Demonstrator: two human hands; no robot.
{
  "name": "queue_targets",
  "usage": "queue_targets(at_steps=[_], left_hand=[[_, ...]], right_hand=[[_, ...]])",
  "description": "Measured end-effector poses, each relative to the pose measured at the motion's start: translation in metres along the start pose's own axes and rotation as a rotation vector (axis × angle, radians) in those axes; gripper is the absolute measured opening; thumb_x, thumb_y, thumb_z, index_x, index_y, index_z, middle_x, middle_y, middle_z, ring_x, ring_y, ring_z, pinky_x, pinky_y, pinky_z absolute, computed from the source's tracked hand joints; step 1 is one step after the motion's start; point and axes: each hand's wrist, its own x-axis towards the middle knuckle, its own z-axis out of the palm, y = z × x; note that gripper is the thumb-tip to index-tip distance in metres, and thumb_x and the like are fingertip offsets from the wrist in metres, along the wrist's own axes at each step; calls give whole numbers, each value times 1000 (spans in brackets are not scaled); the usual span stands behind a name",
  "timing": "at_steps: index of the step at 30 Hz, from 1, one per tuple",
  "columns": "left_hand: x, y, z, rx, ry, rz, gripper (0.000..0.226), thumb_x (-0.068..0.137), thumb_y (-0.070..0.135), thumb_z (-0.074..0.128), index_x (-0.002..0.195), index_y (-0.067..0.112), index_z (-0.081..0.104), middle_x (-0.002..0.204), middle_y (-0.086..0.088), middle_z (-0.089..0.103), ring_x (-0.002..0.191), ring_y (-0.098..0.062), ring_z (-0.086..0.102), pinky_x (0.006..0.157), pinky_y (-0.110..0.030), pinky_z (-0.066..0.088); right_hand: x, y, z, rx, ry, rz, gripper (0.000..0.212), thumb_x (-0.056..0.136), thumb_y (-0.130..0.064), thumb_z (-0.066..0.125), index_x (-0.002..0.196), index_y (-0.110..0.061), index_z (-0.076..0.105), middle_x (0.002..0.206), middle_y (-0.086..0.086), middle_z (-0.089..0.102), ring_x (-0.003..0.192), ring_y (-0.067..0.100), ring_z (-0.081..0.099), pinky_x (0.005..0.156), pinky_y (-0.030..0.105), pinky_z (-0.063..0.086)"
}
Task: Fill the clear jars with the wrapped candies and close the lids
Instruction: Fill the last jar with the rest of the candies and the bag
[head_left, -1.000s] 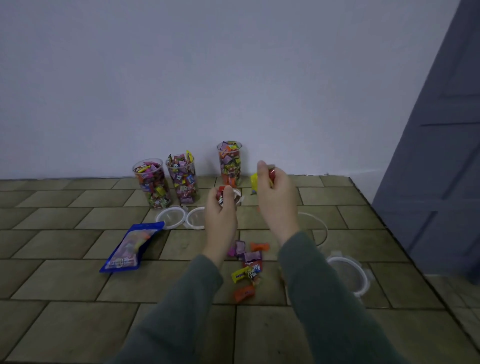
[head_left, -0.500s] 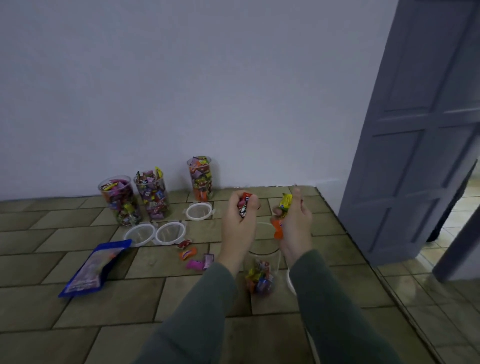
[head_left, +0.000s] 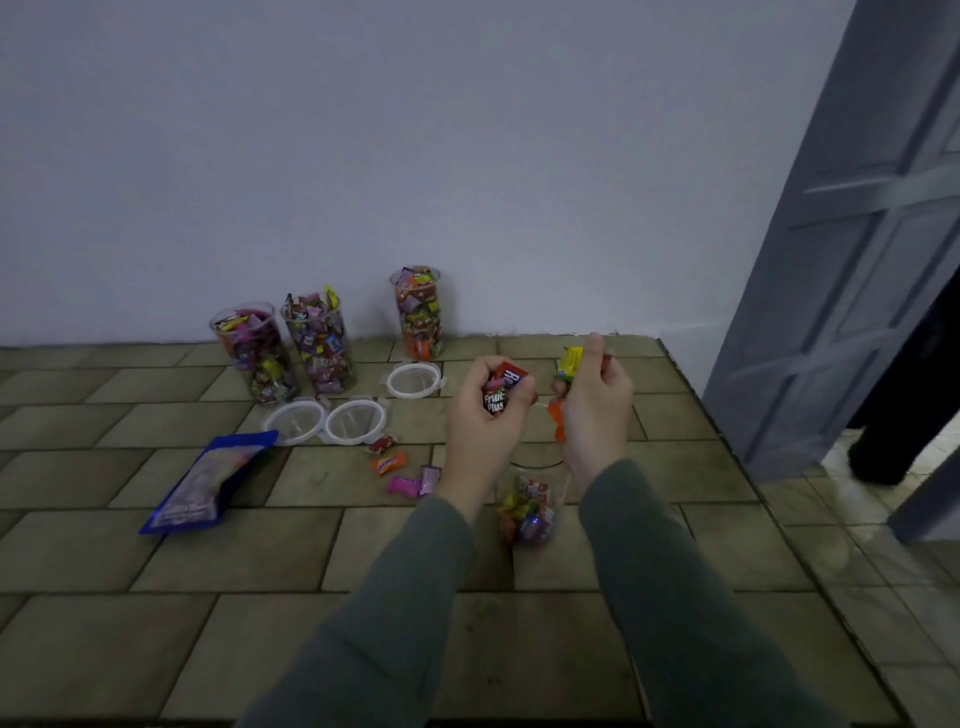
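A clear jar (head_left: 530, 506) stands on the tiled floor between my forearms, with a low layer of wrapped candies in it. Above its mouth my left hand (head_left: 485, 421) grips a red wrapped candy (head_left: 501, 395). Beside it my right hand (head_left: 595, 410) pinches a yellow candy (head_left: 570, 364) and an orange candy (head_left: 557, 418). Three filled, lidless jars (head_left: 257, 353) (head_left: 319, 340) (head_left: 418, 314) stand by the wall. Three white-rimmed lids (head_left: 296, 422) (head_left: 356, 421) (head_left: 414, 380) lie before them. Loose candies (head_left: 397, 465) lie left of my left wrist.
A blue candy bag (head_left: 200, 480) lies flat on the tiles at the left. A grey door (head_left: 852, 234) stands open on the right, with a dark shape (head_left: 893, 426) behind it. The tiled platform ends at an edge on the right (head_left: 727, 447).
The view swung right and down from a second ago, bringing the door in. Both hands carried their candies over the part-filled jar; in the last half second they barely moved.
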Motion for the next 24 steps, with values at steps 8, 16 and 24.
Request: queue_targets(at_steps=[8,16,24], left_hand=[[-5,-4,0,-10,5,28,20,87,13,69,79,14,51,71,4,51,68,-10,51,66,-24,46],[-4,2,2,-8,56,-107,23,87,39,66,71,27,56,69,-6,63,65,-31,62,63,-48,53],[6,10,0,23,-120,-111,32,84,40,71,76,16,50,58,12,44,55,-8,40,55,-29,38]], right_hand=[[1,5,0,-27,-30,-42,36,100,-47,41,83,-17,52,69,-2,55,62,8,52,56,25,41],[-1,2,-1,-31,-32,-34,36,100,-46,41,81,-18,52,69,-4,55,62,7,53,58,24,44],[-3,2,-3,-29,-54,-50,37,100,-45,41,81,-15,50,67,-3,48,60,8,47,57,24,42]])
